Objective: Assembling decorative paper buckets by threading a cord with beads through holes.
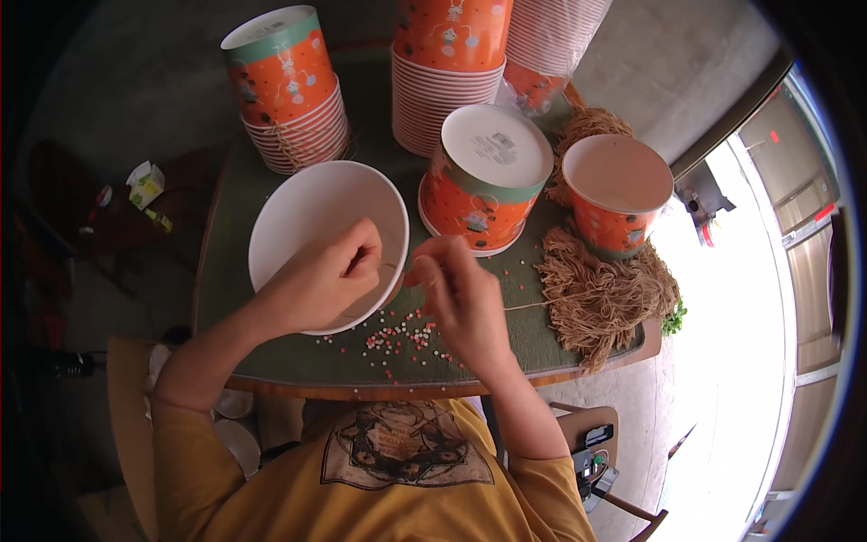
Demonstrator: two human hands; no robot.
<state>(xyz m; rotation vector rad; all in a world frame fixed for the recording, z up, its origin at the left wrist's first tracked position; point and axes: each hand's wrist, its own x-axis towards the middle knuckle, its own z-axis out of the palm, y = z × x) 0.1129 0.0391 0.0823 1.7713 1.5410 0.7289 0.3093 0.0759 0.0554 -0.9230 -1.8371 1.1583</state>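
Note:
My left hand (327,275) is curled over the rim of an open white paper bucket (298,212), its fingers pinched on a thin tan string. My right hand (456,294) sits just right of it, fingertips pinched on the same string (528,305), which runs off to a bundle of tan twine (601,303). Small red, white and green beads (397,341) lie scattered on the green table (298,357) below both hands.
Orange patterned paper buckets stand around: a stack (289,86) at back left, a taller stack (447,63) at back centre, an upturned one (488,176) and another upturned one (619,194) on the right. A sleeve of wrapped cups (546,45) leans behind.

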